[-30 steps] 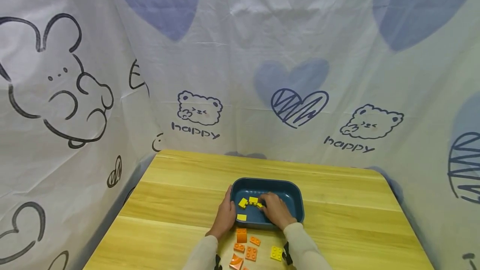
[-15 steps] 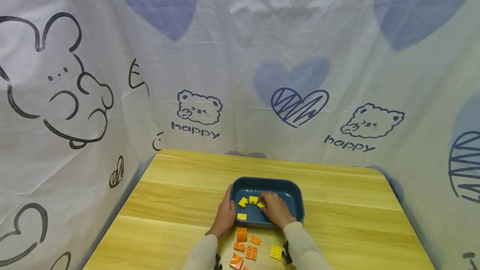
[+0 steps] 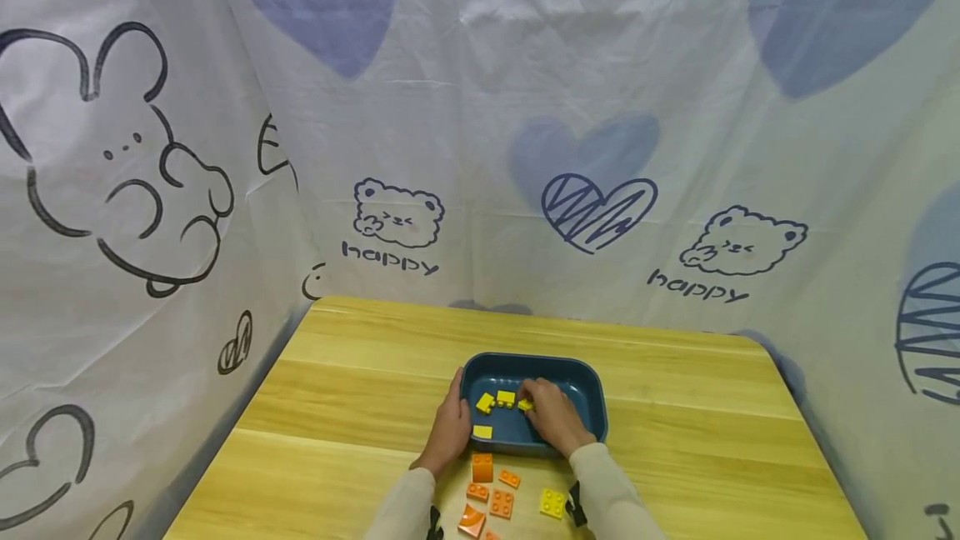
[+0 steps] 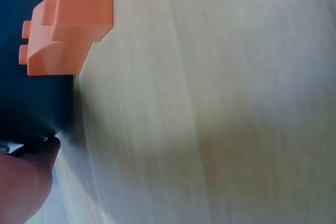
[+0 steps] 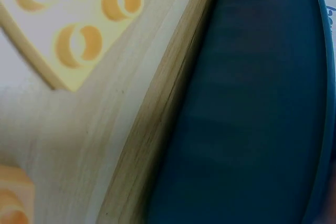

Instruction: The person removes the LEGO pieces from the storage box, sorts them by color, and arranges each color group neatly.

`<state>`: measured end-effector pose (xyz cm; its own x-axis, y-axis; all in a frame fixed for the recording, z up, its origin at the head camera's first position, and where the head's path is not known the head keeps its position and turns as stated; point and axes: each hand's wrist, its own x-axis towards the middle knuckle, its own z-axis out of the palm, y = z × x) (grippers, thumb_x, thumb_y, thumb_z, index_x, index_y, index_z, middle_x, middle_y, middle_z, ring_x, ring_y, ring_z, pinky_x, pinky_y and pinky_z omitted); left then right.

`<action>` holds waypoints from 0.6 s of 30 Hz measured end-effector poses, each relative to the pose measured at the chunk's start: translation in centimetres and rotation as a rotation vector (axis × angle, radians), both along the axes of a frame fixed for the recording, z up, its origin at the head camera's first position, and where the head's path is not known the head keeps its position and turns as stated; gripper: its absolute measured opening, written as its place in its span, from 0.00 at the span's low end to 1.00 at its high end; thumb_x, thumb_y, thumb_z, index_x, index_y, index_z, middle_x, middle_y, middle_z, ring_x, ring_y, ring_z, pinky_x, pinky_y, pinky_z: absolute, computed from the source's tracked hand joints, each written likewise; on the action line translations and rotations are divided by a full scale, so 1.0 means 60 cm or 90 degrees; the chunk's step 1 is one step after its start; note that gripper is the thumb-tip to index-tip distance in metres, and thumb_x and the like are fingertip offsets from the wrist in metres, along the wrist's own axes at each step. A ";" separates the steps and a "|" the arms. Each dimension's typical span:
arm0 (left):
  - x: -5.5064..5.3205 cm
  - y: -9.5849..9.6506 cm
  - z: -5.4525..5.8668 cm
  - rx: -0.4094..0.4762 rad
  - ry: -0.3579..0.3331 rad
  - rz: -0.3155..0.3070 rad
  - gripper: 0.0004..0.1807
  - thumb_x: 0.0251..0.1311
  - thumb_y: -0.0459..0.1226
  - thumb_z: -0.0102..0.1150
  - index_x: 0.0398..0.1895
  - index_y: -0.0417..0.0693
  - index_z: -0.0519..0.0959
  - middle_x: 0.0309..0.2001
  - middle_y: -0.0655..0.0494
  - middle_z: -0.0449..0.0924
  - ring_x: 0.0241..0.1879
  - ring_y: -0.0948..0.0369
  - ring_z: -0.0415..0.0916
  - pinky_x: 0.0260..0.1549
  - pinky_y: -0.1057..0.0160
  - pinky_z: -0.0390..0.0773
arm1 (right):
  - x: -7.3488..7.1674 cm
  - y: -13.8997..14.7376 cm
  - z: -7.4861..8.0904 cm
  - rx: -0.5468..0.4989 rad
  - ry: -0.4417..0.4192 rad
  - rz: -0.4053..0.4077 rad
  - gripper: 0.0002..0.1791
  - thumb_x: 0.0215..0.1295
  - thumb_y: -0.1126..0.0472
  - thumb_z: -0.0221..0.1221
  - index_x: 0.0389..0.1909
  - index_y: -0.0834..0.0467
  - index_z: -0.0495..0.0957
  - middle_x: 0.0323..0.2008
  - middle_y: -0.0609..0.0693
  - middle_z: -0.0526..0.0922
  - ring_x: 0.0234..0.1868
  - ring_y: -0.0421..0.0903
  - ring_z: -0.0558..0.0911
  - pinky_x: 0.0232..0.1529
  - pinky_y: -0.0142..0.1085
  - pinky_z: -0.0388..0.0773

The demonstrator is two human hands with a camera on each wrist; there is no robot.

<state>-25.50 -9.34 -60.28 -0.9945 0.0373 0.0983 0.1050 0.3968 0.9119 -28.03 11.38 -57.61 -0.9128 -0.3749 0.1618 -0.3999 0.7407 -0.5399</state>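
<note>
A dark blue rectangular tray (image 3: 491,375) sits on the table, with several yellow toy bricks (image 3: 506,398) on its left part. My left hand (image 3: 449,427) lies along the tray's left outer wall with fairly straight fingers; in the left wrist view its thumb (image 4: 31,179) is by the wall. Inside the tray, my right hand (image 3: 553,416) pinches a small yellow toy brick (image 3: 525,405) between curled fingers, which partly cover it. Another yellow brick (image 3: 483,432) lies in the tray's near left corner. The right wrist view mostly shows the tray's outer side (image 5: 247,103).
Several orange toy bricks (image 3: 502,503) lie between my forearms, nearer me than the tray. A yellow studded brick (image 3: 552,502) rests beside the right cuff. The wooden table (image 3: 697,423) runs back to a printed cloth (image 3: 480,290) hanging around it.
The right hand has shifted the pinched yellow brick slightly to the right, and away from the other yellow bricks. The left hand stays against the tray.
</note>
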 end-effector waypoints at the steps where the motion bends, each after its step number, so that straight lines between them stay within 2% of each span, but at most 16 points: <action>1: 0.000 0.000 0.000 0.000 -0.001 0.000 0.31 0.76 0.24 0.37 0.80 0.29 0.50 0.77 0.30 0.56 0.76 0.36 0.56 0.73 0.36 0.57 | 0.001 0.000 0.001 0.000 0.000 0.000 0.12 0.60 0.77 0.68 0.40 0.59 0.83 0.36 0.51 0.80 0.37 0.46 0.79 0.38 0.42 0.84; 9: 0.002 0.001 -0.001 0.000 0.005 -0.003 0.31 0.76 0.24 0.36 0.80 0.28 0.50 0.77 0.29 0.56 0.76 0.35 0.56 0.73 0.36 0.57 | 0.004 0.003 0.001 0.006 -0.007 -0.003 0.11 0.61 0.75 0.68 0.40 0.58 0.83 0.36 0.52 0.81 0.36 0.45 0.79 0.38 0.43 0.84; 18: 0.002 0.003 0.002 -0.010 0.019 0.000 0.31 0.76 0.24 0.36 0.80 0.27 0.50 0.77 0.29 0.56 0.75 0.35 0.57 0.72 0.37 0.59 | 0.002 0.010 0.003 0.010 0.048 -0.012 0.11 0.61 0.73 0.70 0.39 0.57 0.83 0.35 0.49 0.81 0.37 0.46 0.82 0.38 0.42 0.85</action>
